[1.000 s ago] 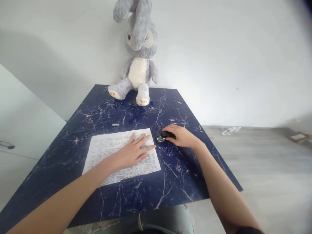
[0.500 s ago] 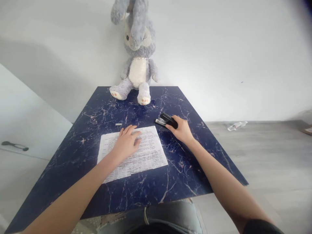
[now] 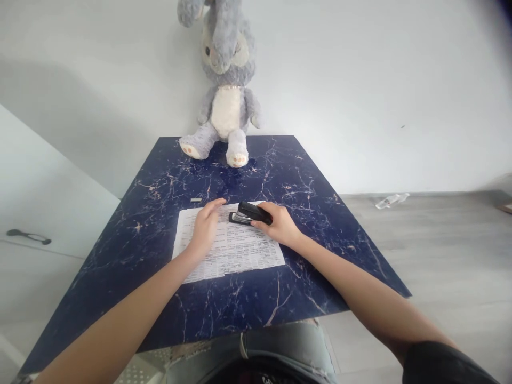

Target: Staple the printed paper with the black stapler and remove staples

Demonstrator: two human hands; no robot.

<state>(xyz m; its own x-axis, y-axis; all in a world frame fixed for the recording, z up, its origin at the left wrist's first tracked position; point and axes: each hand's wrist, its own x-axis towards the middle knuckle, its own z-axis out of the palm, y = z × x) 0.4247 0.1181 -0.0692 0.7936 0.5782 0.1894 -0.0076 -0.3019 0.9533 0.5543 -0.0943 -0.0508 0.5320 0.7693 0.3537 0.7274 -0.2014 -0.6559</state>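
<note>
In the head view, printed sheets of paper (image 3: 248, 253) lie stacked on the dark blue table, their edges slightly uneven. My right hand (image 3: 282, 225) is wrapped round the rear of a black stapler (image 3: 256, 212). The stapler's jaws are apart and point left, over the upper part of the sheets; whether it touches them I cannot tell. My left hand (image 3: 205, 230) is at the left side of the sheets, turned on its edge, with the index finger stretched out and nothing visible in it. A small pale strip (image 3: 196, 199) lies just beyond the paper.
A grey plush rabbit (image 3: 226, 109) sits at the far edge of the marbled table (image 3: 240, 314), against the white wall. To the left is a white cabinet with a dark handle (image 3: 29, 236). A clear plastic item (image 3: 392, 201) lies on the floor at right.
My right hand has brought the stapler left, from beside the paper to above it. My left hand has turned from lying flat onto its edge, and the sheets have shifted slightly right.
</note>
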